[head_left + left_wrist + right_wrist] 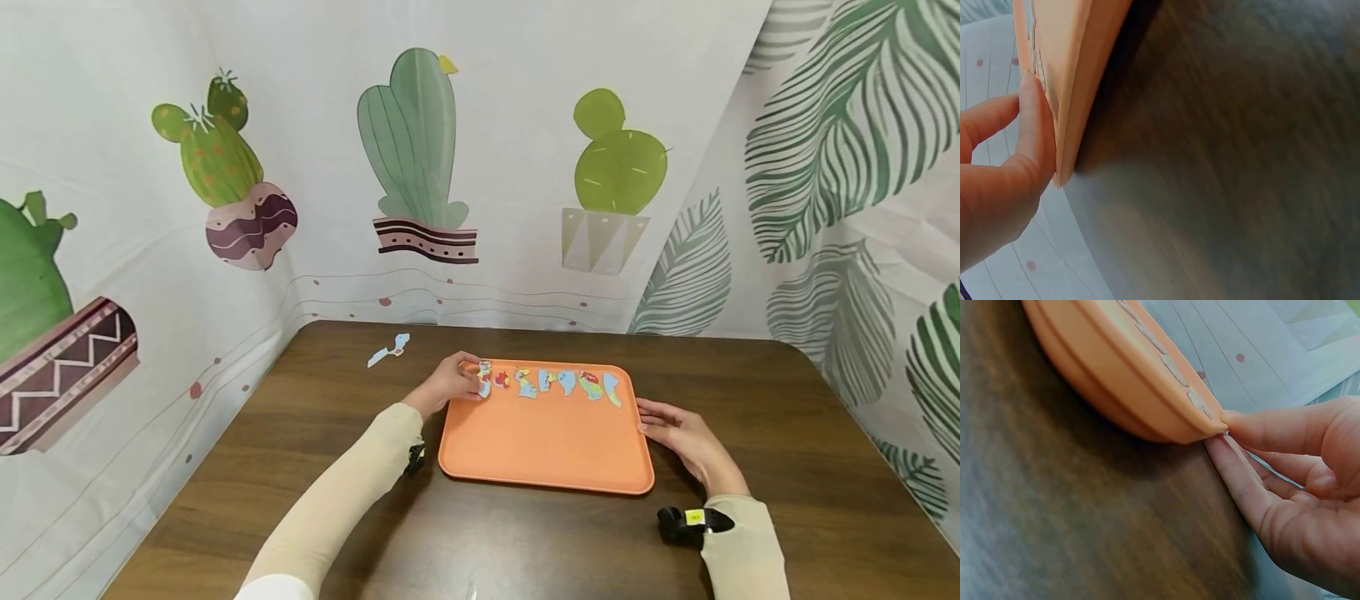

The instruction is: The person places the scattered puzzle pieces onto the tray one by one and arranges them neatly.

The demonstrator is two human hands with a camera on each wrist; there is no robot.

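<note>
On wood-grain brown table (487, 550): orange rectangular plastic tray (547, 442), flat multicoloured pieces (590, 386) far side.
Left hand (446, 385): far left corner, fingers parted (grip unclear).
Right hand (692, 439): pinching right rim.
Tray: probably best kept level.

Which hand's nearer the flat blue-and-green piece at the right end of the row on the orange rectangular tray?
Right. The right hand pinches the tray by its right rim, beside that piece; the left hand is at the row's other end, by the left rim.
</note>
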